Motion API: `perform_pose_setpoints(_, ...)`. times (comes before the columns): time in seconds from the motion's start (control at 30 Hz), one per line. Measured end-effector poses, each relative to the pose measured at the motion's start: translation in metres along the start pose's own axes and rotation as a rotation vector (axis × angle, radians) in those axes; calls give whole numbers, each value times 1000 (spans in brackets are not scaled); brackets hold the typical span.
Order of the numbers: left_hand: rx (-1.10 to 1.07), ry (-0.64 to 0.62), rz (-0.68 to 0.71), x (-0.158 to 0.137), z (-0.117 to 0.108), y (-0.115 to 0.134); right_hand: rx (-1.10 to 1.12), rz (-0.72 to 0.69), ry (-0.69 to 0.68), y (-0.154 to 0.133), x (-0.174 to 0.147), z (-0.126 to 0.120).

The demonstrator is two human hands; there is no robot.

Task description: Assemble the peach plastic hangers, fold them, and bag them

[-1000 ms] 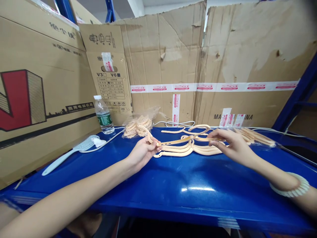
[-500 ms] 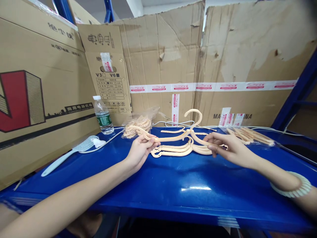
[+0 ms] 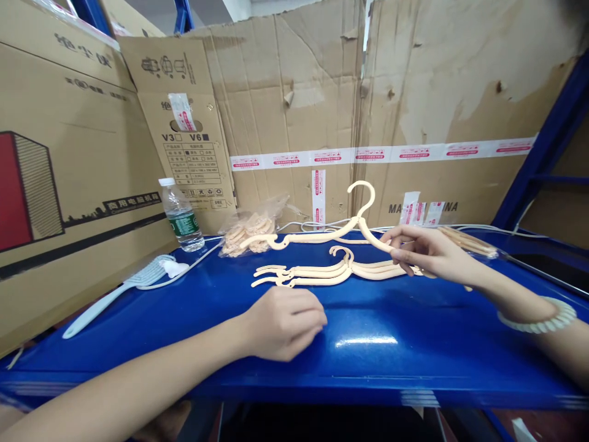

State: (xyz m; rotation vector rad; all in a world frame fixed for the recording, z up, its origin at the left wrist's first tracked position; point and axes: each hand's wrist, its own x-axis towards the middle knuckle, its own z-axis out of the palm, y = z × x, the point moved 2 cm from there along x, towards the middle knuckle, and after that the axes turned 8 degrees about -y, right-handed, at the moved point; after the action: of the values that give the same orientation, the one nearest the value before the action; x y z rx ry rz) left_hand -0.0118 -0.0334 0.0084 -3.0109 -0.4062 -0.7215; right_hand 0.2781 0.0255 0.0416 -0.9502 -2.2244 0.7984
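Observation:
A cream plastic clothes hanger (image 3: pixel 322 236) is held up above the table, its hook pointing upward. My right hand (image 3: pixel 427 255) pinches the end of its right arm, while its left arm with a curved notch sticks out unsupported. Below and behind my left hand, several matching hangers (image 3: pixel 322 279) lie nested together on the blue table, hooks together; my right hand partly hides their right ends. My left hand (image 3: pixel 288 322) is off the held hanger, its fingers curled into a loose fist just in front of the nested hangers. I see nothing in it, and its palm is hidden.
A clear bag of cream parts (image 3: pixel 255 230) sits at the back, near a water bottle (image 3: pixel 181 215). A pale blue brush (image 3: pixel 115 294) lies left. Thin cream pieces (image 3: pixel 469 241) and a dark flat object (image 3: pixel 552 273) are at the right. Cardboard (image 3: pixel 294 110) walls the back.
My left hand has let go of the hanger and moved down toward me, curling its fingers. The hanger stays in my right hand, slightly higher. The view has shifted a little.

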Motion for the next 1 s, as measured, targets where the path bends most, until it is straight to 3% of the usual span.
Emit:
perform_pose_setpoints(0.1, 156, -73, 127, 0, 3, 9, -37, 13, -100, 0, 1, 3)
perform_pose_setpoints(0.37, 142, -199, -41, 0, 3, -1, -364, 46, -360, 3, 0, -3)
perform_pose_setpoints(0.6, 98, -265, -175, 1, 1, -3, -516, 11, -427, 14, 1, -2)
perform_pose_setpoints(0.8, 93, -282, -244, 1, 0, -9, -482, 130, -399, 17, 1, -1)
perform_pose_setpoints(1.0, 42, -319, -303, -2, 0, -12, -494, 157, -370, 20, 3, -3)
